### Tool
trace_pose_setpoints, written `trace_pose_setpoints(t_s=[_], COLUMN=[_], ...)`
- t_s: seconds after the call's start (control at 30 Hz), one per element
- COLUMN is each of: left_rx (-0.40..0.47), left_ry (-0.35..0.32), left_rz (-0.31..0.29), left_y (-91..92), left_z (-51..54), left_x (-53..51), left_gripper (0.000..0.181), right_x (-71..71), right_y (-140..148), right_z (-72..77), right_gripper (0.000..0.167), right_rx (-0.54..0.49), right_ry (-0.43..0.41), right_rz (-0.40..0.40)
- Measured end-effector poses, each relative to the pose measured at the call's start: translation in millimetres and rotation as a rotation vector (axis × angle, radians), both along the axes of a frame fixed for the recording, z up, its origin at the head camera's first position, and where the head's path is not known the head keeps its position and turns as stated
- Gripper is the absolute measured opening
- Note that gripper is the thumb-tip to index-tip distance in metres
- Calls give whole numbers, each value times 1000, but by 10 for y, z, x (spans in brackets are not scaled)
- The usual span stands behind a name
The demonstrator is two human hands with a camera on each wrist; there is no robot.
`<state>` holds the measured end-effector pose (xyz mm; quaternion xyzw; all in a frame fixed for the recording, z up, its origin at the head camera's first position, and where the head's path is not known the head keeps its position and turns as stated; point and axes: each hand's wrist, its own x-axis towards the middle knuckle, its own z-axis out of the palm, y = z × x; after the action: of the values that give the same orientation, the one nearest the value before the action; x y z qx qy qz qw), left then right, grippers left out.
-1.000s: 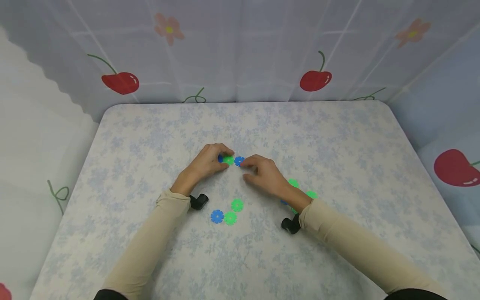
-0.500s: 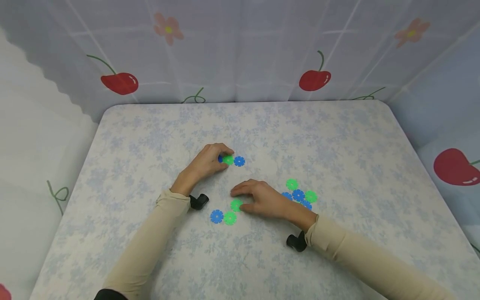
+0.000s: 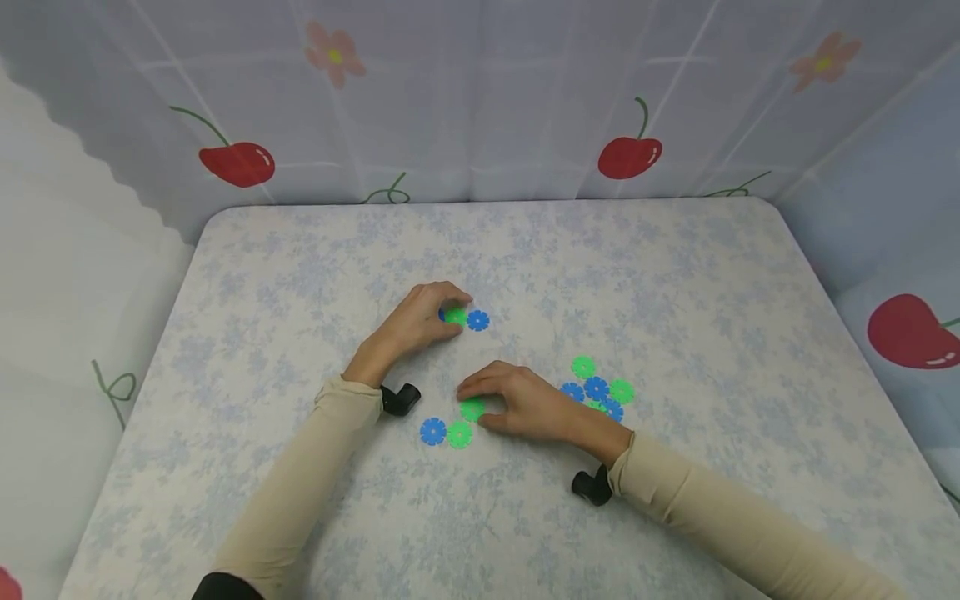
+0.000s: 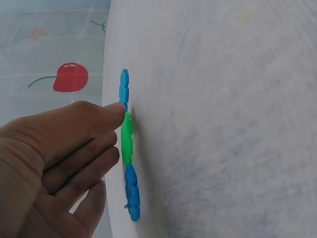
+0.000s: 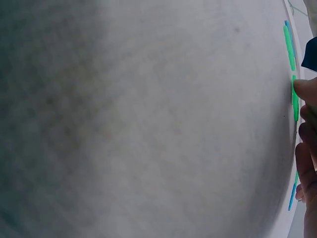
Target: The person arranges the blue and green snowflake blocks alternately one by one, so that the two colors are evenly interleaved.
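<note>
In the head view a row of flower-shaped discs lies at the middle: a blue disc (image 3: 477, 320), a green disc (image 3: 455, 317) and another blue one mostly hidden. My left hand (image 3: 415, 323) holds this row at the green disc between thumb and fingers. The left wrist view shows the thumb of my left hand (image 4: 64, 148) at the joint of green disc (image 4: 127, 141) and upper blue disc (image 4: 124, 87). My right hand (image 3: 528, 404) grips a nearer green disc (image 3: 472, 409) with thumb and forefinger; the right wrist view shows its thumb against that disc (image 5: 295, 106).
A blue disc (image 3: 432, 431) and a green disc (image 3: 460, 434) lie side by side at front centre. Several loose discs, blue (image 3: 596, 388) and green (image 3: 622, 392), lie close together right of my right hand. A curtain (image 3: 465, 100) hangs behind the table (image 3: 315, 242).
My right hand has left the far blue disc and moved toward me to the nearer green disc, uncovering the discs at the right. My left hand has stayed nearly still at the row.
</note>
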<state>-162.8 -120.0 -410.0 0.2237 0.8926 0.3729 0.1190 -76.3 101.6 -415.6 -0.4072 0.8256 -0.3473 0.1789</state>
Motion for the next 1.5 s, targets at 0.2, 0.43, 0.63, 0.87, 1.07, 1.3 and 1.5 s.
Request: trace_pose_setpoints(t_s=[0.2,0.43,0.63,0.87,1.07,1.3,1.5], left_rx=[76,154,143,103,88,98,90], left_ry=[1,-17,-30,-33,-34,-31,-36], left_rz=[-55,-104,-99,-91,-91,-86,-77], left_y=[33,69,98,113,122,127,132], left_z=[-14,-24,-54,-80,-86,-98,-91], left_x=[-23,-29,-56,-84,-89,-88,-83], left_gripper=[39,37,36,35,34,34,34], right_x=[16,38,64,93,103,107,115], right_y=[3,-1,12,33,56,64,67], right_z=[12,22,19,14,31,58,68], right_gripper=[34,31,26,20,19,24,27], right_rx=[-1,5,3,58,47,37,58], right_ry=[15,45,87,178,226,262,250], right_rz=[72,104,85,90,122,175,182])
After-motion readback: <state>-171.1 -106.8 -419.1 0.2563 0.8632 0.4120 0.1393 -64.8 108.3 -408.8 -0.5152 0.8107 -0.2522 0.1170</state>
